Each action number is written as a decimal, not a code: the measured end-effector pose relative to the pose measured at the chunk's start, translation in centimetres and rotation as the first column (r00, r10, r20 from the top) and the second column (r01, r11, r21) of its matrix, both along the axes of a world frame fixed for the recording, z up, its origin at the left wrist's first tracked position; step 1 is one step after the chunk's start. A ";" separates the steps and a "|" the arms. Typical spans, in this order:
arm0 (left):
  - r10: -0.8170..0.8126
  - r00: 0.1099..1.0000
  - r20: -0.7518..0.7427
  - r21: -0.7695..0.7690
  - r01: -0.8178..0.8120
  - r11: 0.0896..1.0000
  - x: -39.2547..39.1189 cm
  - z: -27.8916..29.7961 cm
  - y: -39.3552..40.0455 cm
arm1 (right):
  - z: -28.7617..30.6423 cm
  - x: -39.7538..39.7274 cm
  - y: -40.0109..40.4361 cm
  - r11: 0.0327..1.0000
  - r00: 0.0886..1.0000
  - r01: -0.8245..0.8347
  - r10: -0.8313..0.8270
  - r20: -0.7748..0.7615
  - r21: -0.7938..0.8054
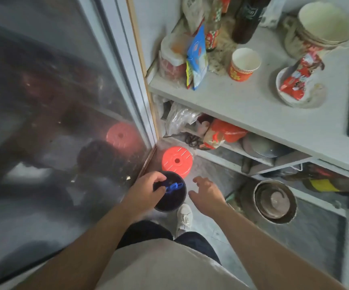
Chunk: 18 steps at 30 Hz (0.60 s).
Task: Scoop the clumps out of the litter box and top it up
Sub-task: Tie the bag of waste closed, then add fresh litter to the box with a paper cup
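Observation:
A dark round bin [170,203] stands on the floor by the glass door. Over its opening my left hand [147,188] grips the handle of a blue plastic scoop [173,187], whose slotted head lies above the bin's dark inside. My right hand [206,194] hovers just right of the bin with fingers spread, holding nothing. No litter box is in view.
An orange round stool [176,161] stands behind the bin in the corner. A glass door [64,122] fills the left. White shelves [242,105] on the right carry cups, packets and bottles. A metal pot [275,200] sits on the floor at right. My white shoe [184,218] is under the bin.

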State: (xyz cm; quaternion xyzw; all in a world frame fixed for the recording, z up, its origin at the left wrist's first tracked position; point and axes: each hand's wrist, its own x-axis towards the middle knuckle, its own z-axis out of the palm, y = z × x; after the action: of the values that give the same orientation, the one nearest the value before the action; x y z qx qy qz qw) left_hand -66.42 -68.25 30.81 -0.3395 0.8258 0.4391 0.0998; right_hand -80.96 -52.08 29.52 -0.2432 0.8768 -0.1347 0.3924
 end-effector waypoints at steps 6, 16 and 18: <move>-0.389 0.920 -0.048 -0.153 0.378 0.913 -1.6 2.4 0.8 | 5.5 3.7 5.1 0.983 0.955 0.178 -0.162 -0.249 0.046; -0.811 0.570 -0.129 -0.206 0.785 0.584 -0.3 4.6 11.5 | 8.8 17.8 16.2 0.751 0.705 0.655 -0.647 -0.291 -0.084; -0.874 0.469 -0.129 -0.202 0.850 0.486 0.3 4.7 15.0 | 8.9 20.5 19.1 0.664 0.616 0.740 -0.732 -0.290 -0.106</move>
State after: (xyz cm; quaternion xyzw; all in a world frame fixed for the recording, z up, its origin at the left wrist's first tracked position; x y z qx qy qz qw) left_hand -66.17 -53.29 35.50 0.1678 0.9122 0.3165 0.1990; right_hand -60.47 -33.02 38.46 0.1241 0.9504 -0.2334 0.1637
